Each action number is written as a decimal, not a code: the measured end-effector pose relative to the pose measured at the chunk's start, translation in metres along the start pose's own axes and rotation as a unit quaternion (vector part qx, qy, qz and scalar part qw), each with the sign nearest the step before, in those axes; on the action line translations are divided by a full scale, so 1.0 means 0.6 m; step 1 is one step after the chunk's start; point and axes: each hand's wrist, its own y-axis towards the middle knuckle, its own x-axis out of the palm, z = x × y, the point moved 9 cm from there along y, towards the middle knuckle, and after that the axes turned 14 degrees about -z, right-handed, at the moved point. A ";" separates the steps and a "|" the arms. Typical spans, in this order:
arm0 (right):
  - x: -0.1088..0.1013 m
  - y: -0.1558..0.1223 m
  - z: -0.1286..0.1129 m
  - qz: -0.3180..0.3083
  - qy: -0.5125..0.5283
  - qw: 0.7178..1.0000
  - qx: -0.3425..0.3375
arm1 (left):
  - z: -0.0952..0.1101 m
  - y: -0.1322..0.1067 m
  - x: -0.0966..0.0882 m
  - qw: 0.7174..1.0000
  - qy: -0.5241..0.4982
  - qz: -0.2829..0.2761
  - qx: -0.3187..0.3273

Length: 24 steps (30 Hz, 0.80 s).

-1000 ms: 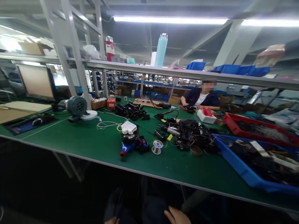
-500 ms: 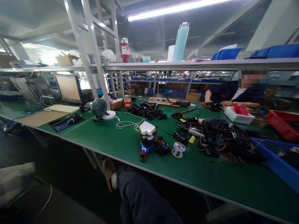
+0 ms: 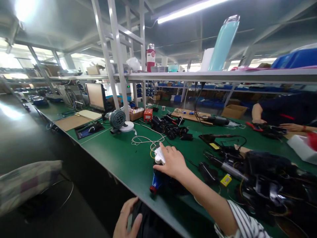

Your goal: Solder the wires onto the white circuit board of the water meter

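Our left hand [image 3: 128, 219] rests half-curled on the dark lap at six o'clock, gripping nothing we can make out. Our right hand [image 3: 172, 162] lies palm-down, fingers loosely closed over the white cover [image 3: 159, 155] topping the blue meter body [image 3: 156, 181] near the green bench [image 3: 119, 155] edge. Best we keep that palm square so the stack doesn't roll. At eleven o'clock, white cable [image 3: 142, 140], then a grey blower [image 3: 117, 119]. At two o'clock, a co-worker's hand [image 3: 293, 126].
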 end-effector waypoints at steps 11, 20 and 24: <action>0.010 -0.015 0.192 0.005 0.575 0.818 0.009 | 0.140 0.236 0.079 0.947 -0.290 -0.131 -0.052; 0.125 -0.147 0.298 0.024 0.810 0.580 0.079 | 0.136 0.246 0.080 0.924 -0.345 -0.149 -0.076; 0.144 -0.185 0.306 0.037 0.828 0.554 0.083 | 0.121 0.234 0.043 0.935 -0.315 -0.127 -0.099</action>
